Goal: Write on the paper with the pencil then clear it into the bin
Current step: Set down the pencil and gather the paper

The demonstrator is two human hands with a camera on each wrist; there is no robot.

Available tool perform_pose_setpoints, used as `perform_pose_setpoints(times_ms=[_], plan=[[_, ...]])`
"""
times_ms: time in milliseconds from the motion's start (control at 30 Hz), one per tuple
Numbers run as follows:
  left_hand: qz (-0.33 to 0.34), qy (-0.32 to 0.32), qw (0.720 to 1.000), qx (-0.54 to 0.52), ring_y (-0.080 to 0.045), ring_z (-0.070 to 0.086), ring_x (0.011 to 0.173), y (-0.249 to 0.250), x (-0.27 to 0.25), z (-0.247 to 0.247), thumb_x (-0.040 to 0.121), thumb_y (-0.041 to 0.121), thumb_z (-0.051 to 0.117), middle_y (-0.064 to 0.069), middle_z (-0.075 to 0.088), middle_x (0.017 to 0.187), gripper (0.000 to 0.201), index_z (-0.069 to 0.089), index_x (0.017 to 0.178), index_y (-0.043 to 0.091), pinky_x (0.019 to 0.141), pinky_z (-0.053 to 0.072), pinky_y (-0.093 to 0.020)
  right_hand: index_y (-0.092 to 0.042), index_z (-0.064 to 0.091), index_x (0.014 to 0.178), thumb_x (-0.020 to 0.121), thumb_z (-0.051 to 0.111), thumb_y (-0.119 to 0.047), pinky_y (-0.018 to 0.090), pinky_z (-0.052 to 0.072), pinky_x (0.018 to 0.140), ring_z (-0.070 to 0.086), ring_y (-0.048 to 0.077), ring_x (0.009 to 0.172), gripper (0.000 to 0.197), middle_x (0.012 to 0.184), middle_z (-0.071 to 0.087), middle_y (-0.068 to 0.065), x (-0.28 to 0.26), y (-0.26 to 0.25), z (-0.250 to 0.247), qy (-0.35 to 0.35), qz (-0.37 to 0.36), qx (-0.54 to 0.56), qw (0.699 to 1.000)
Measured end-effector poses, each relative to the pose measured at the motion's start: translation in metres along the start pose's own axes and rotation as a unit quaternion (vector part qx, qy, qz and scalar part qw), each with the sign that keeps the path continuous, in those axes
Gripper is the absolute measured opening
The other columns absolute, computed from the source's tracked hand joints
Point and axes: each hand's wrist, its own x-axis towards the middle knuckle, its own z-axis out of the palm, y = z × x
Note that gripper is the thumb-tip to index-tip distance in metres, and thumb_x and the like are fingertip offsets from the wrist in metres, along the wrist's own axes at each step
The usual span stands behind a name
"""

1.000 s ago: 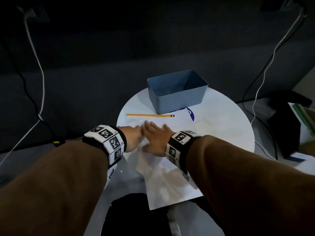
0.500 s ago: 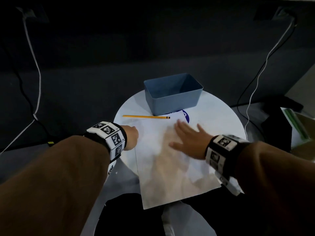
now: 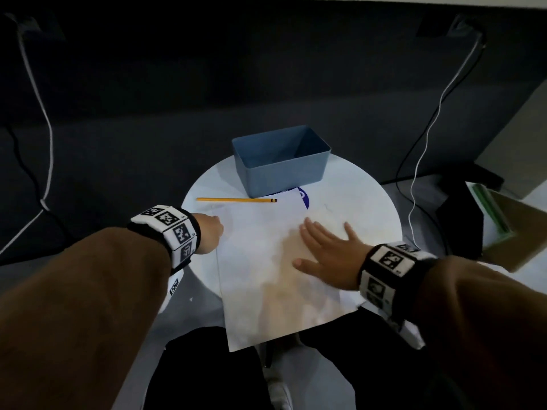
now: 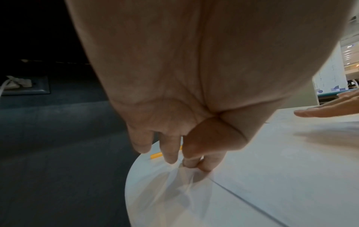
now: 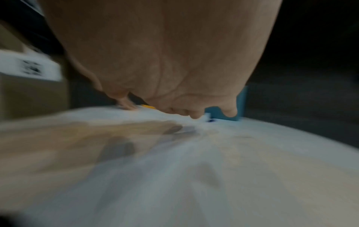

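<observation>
1. Right hand (image 3: pixel 328 255) lies flat, fingers spread, on the paper (image 3: pixel 266 267); left hand's (image 3: pixel 208 233) fingertips pin its corner.
2. Pencil (image 3: pixel 236 200) sits untouched above the sheet, near the bin (image 3: pixel 281 173).
3. I'd keep the left pressing, then grab the pencil.

Motion blur smears the paper (image 5: pixel 174 169) in the right wrist view; the left hand (image 4: pixel 174 92) hides most of the pencil (image 4: pixel 156 155).

Office-like room: dark carpet (image 3: pixel 148 128), floor socket (image 4: pixel 25 87), whiteboard (image 4: pixel 328 73).
</observation>
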Motion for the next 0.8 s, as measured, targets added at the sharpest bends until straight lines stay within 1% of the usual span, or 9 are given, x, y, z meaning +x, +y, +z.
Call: perform_pose_setpoints(times_ms=[133,200,267,367,433,500,533,633,800], plan=[[-0.002,0.0,1.0,0.007,-0.031,0.027,0.148,0.001,0.001,0.002,0.103,0.001,0.025,-0.016,0.011,0.165,0.054,0.016,0.156,0.002,0.115,0.028,-0.037,-0.022,-0.013,0.162,0.072,-0.009,-0.083,0.057,-0.014,0.122,-0.014,0.009,0.155,0.109,0.167,-0.024,-0.007,-0.018,-0.065,0.022,-0.002,-0.136,0.0,0.991],[-0.003,-0.003,1.0,0.001,-0.032,0.021,0.15,-0.001,-0.001,0.005,0.103,-0.002,0.022,-0.014,-0.002,0.166,0.057,0.009,0.158,0.005,0.117,0.025,-0.036,-0.022,-0.016,0.16,0.084,0.0,-0.082,0.055,-0.018,0.121,-0.018,0.008,0.154,0.098,0.166,-0.026,-0.008,-0.024,-0.077,0.037,-0.007,-0.18,-0.004,0.984],[-0.003,-0.005,1.0,-0.004,-0.032,0.019,0.151,-0.001,-0.003,0.005,0.102,-0.003,0.021,-0.013,-0.006,0.166,0.059,0.005,0.158,0.005,0.118,0.024,-0.036,-0.023,-0.017,0.16,0.082,-0.003,-0.083,0.056,-0.019,0.121,-0.021,0.007,0.153,0.099,0.165,-0.027,-0.008,-0.025,-0.071,0.045,-0.001,-0.176,-0.003,0.984],[-0.004,-0.004,1.0,-0.004,-0.032,0.018,0.151,-0.002,-0.005,0.003,0.102,-0.004,0.022,-0.014,-0.006,0.166,0.059,0.003,0.158,0.003,0.118,0.023,-0.036,-0.025,-0.018,0.16,0.048,-0.035,-0.085,0.058,-0.01,0.123,-0.018,0.007,0.154,0.128,0.165,-0.029,-0.01,-0.017,-0.03,0.043,0.014,-0.072,-0.028,0.997],[-0.004,-0.007,1.0,-0.004,-0.031,0.016,0.151,0.0,-0.006,0.003,0.102,-0.004,0.022,-0.014,-0.006,0.166,0.059,0.003,0.158,0.003,0.118,0.021,-0.036,-0.025,-0.019,0.16,0.063,-0.026,-0.088,0.058,-0.008,0.122,-0.016,0.008,0.154,0.115,0.166,-0.027,-0.009,-0.014,0.002,0.036,0.007,0.008,-0.02,1.0],[-0.009,-0.008,1.0,-0.004,-0.031,0.014,0.152,0.001,-0.005,0.003,0.102,-0.003,0.023,-0.015,-0.007,0.166,0.059,0.004,0.158,0.003,0.118,0.02,-0.036,-0.021,-0.017,0.161,0.095,0.003,-0.073,0.059,-0.005,0.123,-0.013,0.01,0.155,0.086,0.167,-0.024,-0.006,-0.014,0.027,0.029,-0.004,0.064,0.004,0.998],[-0.01,-0.008,1.0,-0.01,-0.031,0.014,0.152,0.001,-0.004,0.003,0.103,-0.003,0.023,-0.015,-0.006,0.166,0.058,0.004,0.158,0.003,0.118,0.02,-0.037,-0.019,-0.014,0.161,0.101,0.01,-0.065,0.06,-0.003,0.123,-0.011,0.01,0.156,0.08,0.168,-0.022,-0.004,-0.014,0.033,0.023,-0.002,0.076,0.02,0.997],[-0.019,-0.008,0.999,-0.035,-0.031,0.016,0.152,0.002,-0.002,0.004,0.104,0.0,0.021,-0.016,-0.005,0.166,0.055,0.006,0.157,0.001,0.118,0.02,-0.036,-0.018,-0.009,0.163,0.105,0.016,-0.057,0.061,0.0,0.123,-0.009,0.011,0.156,0.074,0.169,-0.019,-0.003,-0.018,0.021,0.012,0.008,0.058,0.066,0.996],[-0.042,-0.006,0.995,-0.092,-0.033,0.015,0.151,0.006,0.001,0.003,0.105,0.002,0.019,-0.022,-0.001,0.165,0.052,0.009,0.156,-0.002,0.118,0.02,-0.036,-0.026,-0.005,0.163,0.105,0.019,-0.061,0.055,-0.008,0.124,-0.011,0.006,0.155,0.073,0.169,-0.017,-0.01,-0.023,-0.047,0.012,0.024,-0.074,0.14,0.987]])
